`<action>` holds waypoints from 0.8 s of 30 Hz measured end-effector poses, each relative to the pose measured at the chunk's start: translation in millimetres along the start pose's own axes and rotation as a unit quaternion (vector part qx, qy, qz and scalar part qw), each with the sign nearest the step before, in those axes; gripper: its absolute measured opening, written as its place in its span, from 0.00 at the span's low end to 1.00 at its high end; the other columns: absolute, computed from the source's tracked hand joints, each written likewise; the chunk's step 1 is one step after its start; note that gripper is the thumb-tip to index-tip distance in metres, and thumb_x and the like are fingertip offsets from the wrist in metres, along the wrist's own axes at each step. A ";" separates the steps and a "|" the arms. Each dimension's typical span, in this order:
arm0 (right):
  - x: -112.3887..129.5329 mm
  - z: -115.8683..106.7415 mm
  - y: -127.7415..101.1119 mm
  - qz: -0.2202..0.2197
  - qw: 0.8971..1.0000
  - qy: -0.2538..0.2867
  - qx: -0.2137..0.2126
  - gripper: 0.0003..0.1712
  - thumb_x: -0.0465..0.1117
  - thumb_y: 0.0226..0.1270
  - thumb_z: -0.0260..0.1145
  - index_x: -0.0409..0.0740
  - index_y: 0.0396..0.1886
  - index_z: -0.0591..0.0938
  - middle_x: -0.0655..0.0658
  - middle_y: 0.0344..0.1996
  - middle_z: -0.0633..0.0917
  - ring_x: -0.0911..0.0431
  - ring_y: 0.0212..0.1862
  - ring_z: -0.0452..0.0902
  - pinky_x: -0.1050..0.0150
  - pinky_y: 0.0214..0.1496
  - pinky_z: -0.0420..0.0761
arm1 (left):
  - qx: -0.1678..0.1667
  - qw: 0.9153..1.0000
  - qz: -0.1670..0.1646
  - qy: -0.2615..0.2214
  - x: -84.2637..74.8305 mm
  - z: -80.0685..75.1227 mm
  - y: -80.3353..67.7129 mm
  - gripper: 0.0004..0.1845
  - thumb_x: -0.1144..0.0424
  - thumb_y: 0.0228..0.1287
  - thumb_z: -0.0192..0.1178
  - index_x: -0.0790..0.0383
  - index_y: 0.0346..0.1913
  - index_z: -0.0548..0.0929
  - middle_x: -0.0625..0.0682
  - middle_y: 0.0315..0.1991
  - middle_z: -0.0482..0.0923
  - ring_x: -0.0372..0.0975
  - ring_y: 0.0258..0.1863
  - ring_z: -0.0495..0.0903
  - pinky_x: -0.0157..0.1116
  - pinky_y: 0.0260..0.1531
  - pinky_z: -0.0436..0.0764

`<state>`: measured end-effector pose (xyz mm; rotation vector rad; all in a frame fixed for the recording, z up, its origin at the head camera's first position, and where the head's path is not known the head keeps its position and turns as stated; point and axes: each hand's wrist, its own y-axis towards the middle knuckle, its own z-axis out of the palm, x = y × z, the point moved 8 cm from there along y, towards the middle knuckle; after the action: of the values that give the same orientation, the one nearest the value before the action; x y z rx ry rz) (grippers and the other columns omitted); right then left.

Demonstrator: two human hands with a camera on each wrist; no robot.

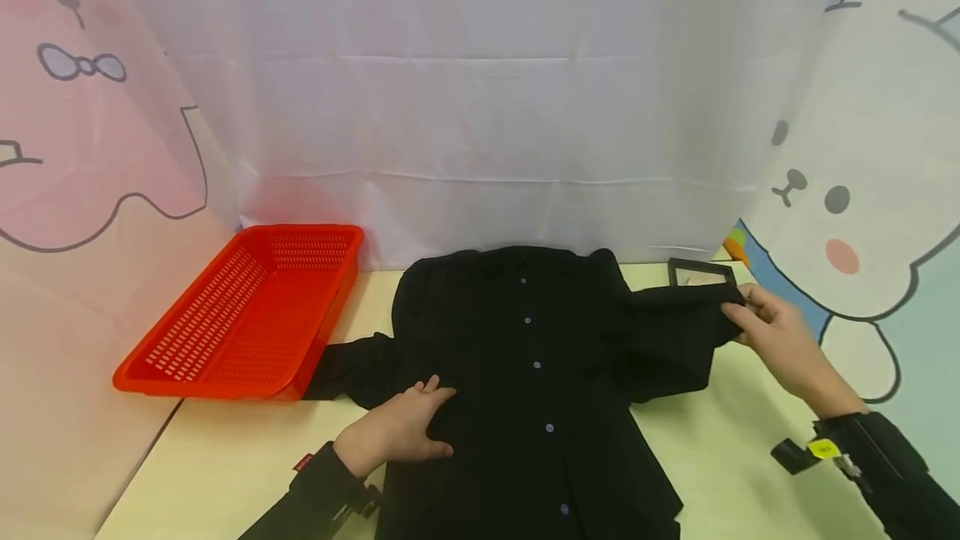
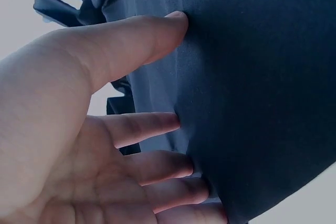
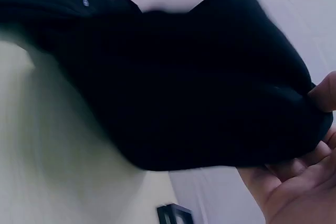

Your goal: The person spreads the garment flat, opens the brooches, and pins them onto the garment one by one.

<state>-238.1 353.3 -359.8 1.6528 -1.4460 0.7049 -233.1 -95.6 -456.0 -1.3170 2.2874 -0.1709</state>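
A black button-up shirt lies front side up on the pale yellow table, its row of small buttons running down the middle. My left hand rests on the shirt's left side with fingers spread; in the left wrist view the fingertips touch the dark cloth. At the right, my right hand pinches the end of the sleeve between thumb and fingers. That sleeve is stretched out sideways and raised off the table, as the right wrist view shows. The other sleeve reaches left, its end hidden by the basket.
A red plastic basket stands at the left, over the end of one sleeve. Behind the right sleeve lies a small dark-framed object. White curtain closes off the back, with cartoon-printed cloth on both sides.
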 end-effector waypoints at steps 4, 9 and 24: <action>3.7 -23.8 -9.9 0.026 0.999 -0.036 -0.020 0.12 0.43 0.75 0.55 0.37 0.44 0.76 0.52 0.25 0.83 0.63 0.32 0.80 0.72 0.34 0.80 | 0.001 1.000 -0.002 0.001 2.0 2.3 1.3 0.44 0.47 0.48 0.73 0.58 0.68 0.69 0.67 0.71 0.60 0.60 0.68 0.64 0.57 0.60 0.70; 10.1 -56.4 -20.8 0.031 0.990 -0.119 -0.065 0.09 0.45 0.74 0.56 0.45 0.42 0.77 0.50 0.18 0.76 0.59 0.23 0.72 0.70 0.24 0.68 | 0.004 1.000 -0.002 0.002 5.2 4.3 2.1 0.44 0.45 0.49 0.72 0.57 0.68 0.69 0.67 0.71 0.60 0.59 0.68 0.64 0.57 0.61 0.70; 7.7 -79.6 -30.4 0.094 0.971 -0.218 0.003 0.27 0.51 0.64 0.67 0.50 0.60 0.72 0.53 0.21 0.80 0.62 0.23 0.72 0.70 0.25 0.67 | 0.005 1.000 -0.002 -0.006 5.8 4.9 4.0 0.44 0.45 0.49 0.72 0.58 0.68 0.69 0.67 0.71 0.59 0.61 0.68 0.64 0.58 0.61 0.69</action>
<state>-199.1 417.5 -318.9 1.7624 -1.9312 0.4618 -236.3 -97.7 -463.7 -1.3148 2.2711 -0.1739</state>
